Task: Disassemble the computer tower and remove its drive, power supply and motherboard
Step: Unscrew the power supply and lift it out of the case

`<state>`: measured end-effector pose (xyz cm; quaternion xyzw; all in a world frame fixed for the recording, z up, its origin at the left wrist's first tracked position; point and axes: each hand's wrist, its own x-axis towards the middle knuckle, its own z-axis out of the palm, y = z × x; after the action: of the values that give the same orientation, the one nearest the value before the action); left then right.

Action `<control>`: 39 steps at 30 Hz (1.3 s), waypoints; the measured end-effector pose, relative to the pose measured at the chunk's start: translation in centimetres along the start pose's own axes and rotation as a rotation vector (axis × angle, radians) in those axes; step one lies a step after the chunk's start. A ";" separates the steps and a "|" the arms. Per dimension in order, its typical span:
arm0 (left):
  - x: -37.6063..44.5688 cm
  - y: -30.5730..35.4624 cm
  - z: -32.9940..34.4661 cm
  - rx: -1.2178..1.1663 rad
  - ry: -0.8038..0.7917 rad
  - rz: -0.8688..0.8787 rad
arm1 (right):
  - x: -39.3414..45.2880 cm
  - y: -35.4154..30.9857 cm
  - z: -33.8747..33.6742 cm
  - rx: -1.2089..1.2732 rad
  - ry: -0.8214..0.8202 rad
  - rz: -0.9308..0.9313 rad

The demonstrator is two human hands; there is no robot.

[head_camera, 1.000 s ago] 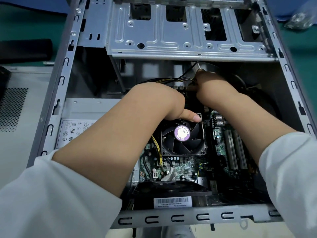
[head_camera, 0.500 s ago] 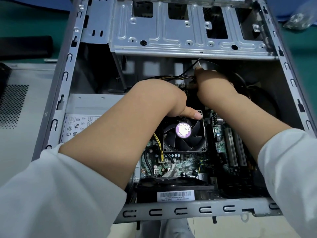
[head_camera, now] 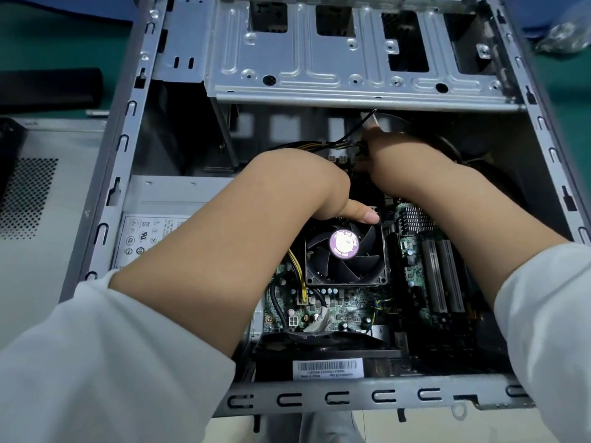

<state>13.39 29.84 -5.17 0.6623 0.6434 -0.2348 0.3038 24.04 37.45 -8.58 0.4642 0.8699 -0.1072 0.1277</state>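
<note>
The open computer tower (head_camera: 361,396) lies on its side with the green motherboard (head_camera: 345,306) showing inside. A black CPU fan (head_camera: 345,254) with a purple label sits mid-board. The grey power supply (head_camera: 150,219) fills the left side under a label. My left hand (head_camera: 307,183) reaches down behind the fan, thumb out along the fan's top edge; its fingers are hidden. My right hand (head_camera: 403,158) is shut on the yellow-and-black power cable bundle (head_camera: 319,144) at its plug, at the far edge of the board. The metal drive cage (head_camera: 351,68) spans the top.
The removed grey side panel (head_camera: 41,199) with a perforated vent lies left of the case. A black object (head_camera: 48,87) rests on the green mat beyond it. A plastic bag (head_camera: 566,33) sits at the top right. White expansion slots (head_camera: 443,276) stand right of the fan.
Both hands stay on the same spot at the board's far edge; the right hand has shifted slightly. The view has drifted a little, so the case sits slightly lower and nearer.
</note>
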 end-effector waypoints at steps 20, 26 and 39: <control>-0.2 0.0 0.1 -0.039 -0.024 -0.002 | 0.3 -0.5 -0.1 0.110 -0.068 0.070; -0.3 0.0 0.1 -0.032 0.005 -0.001 | 0.0 -0.7 0.7 0.185 -0.097 0.123; -0.3 -0.1 -0.1 -0.021 -0.003 0.009 | -0.5 -1.5 1.3 0.042 0.068 0.063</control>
<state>13.28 29.65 -4.89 0.6615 0.6423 -0.2276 0.3130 23.17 35.87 -9.52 0.4972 0.8563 -0.1054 0.0916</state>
